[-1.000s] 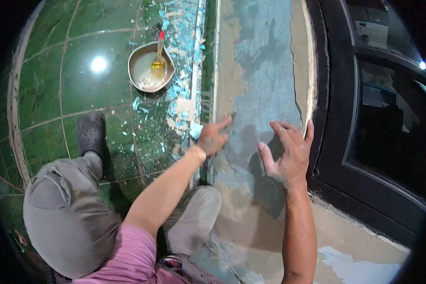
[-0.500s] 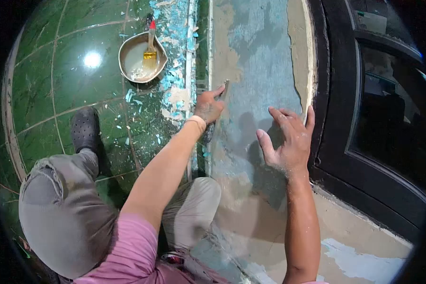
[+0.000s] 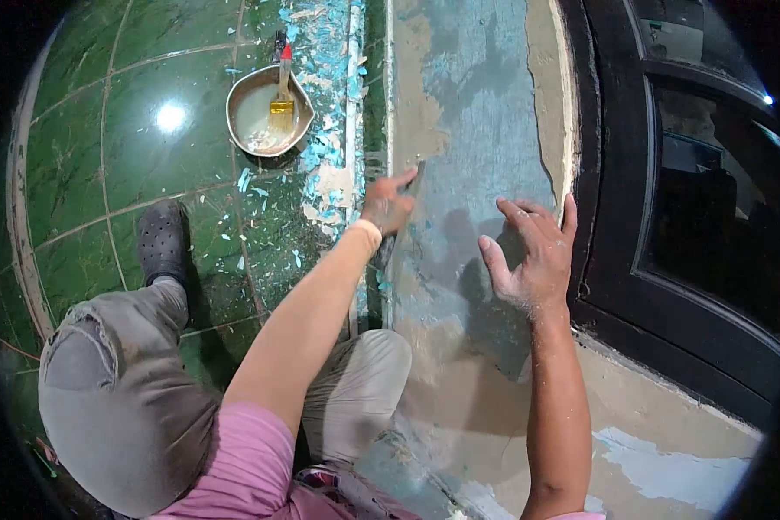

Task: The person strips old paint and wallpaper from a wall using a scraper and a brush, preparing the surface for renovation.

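Note:
My left hand (image 3: 388, 204) is closed around a scraper (image 3: 385, 251). Its dark handle sticks out below the hand, and the thin blade shows edge-on past the stretched index finger, at the wall's surface. The wall (image 3: 485, 113) has patches of bare beige and worn blue-grey paint. My right hand (image 3: 536, 256) is open with fingers spread over the wall, beside the door frame; whether the palm touches cannot be told.
A pot (image 3: 231, 117) with cloudy liquid and a paintbrush (image 3: 282, 97) stands on the green tiled floor (image 3: 139, 104). Paint flakes (image 3: 321, 139) lie along the wall's foot. A dark door with glass panes (image 3: 611, 199) borders the wall on the right.
The whole view has shifted slightly, with the pot and floor a little further right. My left hand and the scraper have moved slightly down the wall. My right hand keeps its place.

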Demonstrator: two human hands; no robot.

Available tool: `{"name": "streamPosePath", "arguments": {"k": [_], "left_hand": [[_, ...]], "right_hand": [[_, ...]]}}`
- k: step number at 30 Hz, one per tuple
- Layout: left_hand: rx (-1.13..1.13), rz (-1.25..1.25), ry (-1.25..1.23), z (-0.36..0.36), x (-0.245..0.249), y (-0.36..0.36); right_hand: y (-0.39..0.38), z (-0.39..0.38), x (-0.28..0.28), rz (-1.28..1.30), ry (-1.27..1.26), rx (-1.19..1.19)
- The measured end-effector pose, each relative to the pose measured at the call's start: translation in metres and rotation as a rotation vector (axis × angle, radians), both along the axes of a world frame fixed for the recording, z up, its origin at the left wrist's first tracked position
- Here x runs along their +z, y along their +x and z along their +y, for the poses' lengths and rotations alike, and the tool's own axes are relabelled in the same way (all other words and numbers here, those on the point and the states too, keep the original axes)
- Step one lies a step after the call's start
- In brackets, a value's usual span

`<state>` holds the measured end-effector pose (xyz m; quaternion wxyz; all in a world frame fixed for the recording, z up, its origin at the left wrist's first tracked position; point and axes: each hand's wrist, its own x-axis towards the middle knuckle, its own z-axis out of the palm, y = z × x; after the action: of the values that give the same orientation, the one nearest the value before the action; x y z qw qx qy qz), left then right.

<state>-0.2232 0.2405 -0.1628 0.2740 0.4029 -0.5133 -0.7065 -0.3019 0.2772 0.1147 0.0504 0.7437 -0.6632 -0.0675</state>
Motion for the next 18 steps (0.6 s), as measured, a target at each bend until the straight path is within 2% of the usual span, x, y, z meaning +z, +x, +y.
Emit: {"name": "streamPosePath", "arguments": {"k": [3,5,7,9,11,15,18], "left_hand": [[-0.032,-0.051,-0.087,-0.014,0.002,0.008],[-0.038,-0.048,0.088,-0.007,0.003,0.004],[0.052,0.034,0.083,0.010,0.010,-0.002],[-0.071,0.014,0.045,0.060,0.006,0.008],[-0.015,0.087,-0.138,0.128,-0.012,0.017],[-0.209,0.205,0.206,0.109,-0.008,0.033],[-0.025,0.189,0.231,0.137,0.004,0.022]], "right_hand": [[0.002,-0.001,-0.002,-0.035,-0.018,-0.012],[0.000,0.002,-0.001,-0.059,-0.038,-0.016],[0.000,0.003,0.000,-0.045,-0.037,-0.025],[0.001,0.000,0.002,-0.039,-0.027,-0.017],[0.000,0.001,0.000,-0.042,-0.013,-0.018],[0.000,0.003,-0.001,-0.044,-0.034,0.004],[-0.001,0.005,-0.003,-0.034,-0.063,-0.004]]}}
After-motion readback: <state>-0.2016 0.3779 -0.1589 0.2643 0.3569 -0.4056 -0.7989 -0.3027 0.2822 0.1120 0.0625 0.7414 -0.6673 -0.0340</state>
